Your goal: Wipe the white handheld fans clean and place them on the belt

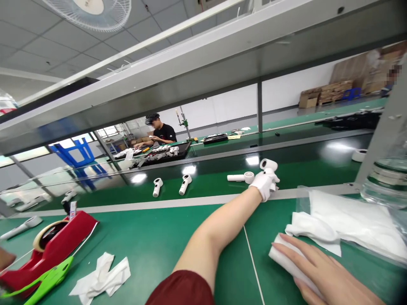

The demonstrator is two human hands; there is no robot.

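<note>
left hand [264, 184] grips one fan [269, 164], right hand [321, 269] a pad [282, 259]; sloppy swing could knock the loose fan [237, 178] beside my left

Maroon sleeve [182, 290], white glove [262, 183] on left hand [264, 186]

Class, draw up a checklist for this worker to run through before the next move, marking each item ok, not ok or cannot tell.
1. Left hand gripping the upright fan: ok, it is closed on it.
2. Right hand holding the white pad: ok.
3. Both hands gloved: not ok; the left is, the right is bare.
4. Lying fan untouched by the left hand: cannot tell, they are very close.
5. Tape roll in the red dispenser: ok.
6. Upright fan switched off: cannot tell.
</note>
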